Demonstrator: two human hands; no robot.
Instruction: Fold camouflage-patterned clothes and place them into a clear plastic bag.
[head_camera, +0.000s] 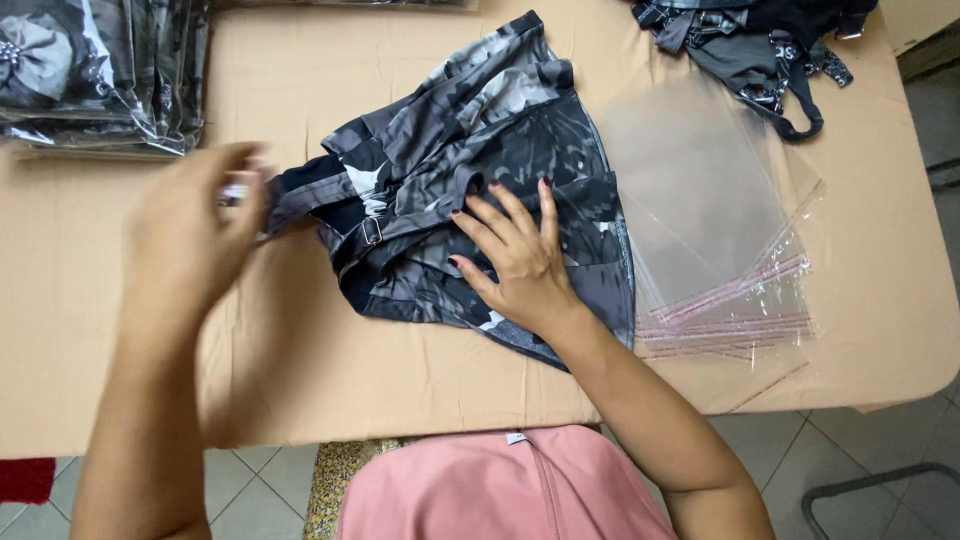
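Observation:
A grey and black patterned garment (500, 150) lies partly folded in the middle of the beige table (300, 350). My right hand (515, 255) presses flat on it, fingers spread. My left hand (190, 235) is blurred at the garment's left end and pinches a dark strap (300, 195) there. A small metal buckle (372, 230) shows on a strap across the fabric.
A stack of clear plastic bags (710, 220) lies right of the garment. Bagged garments (90, 75) are piled at the back left. Loose dark clothing (760, 45) sits at the back right. The table's front edge is close to my body.

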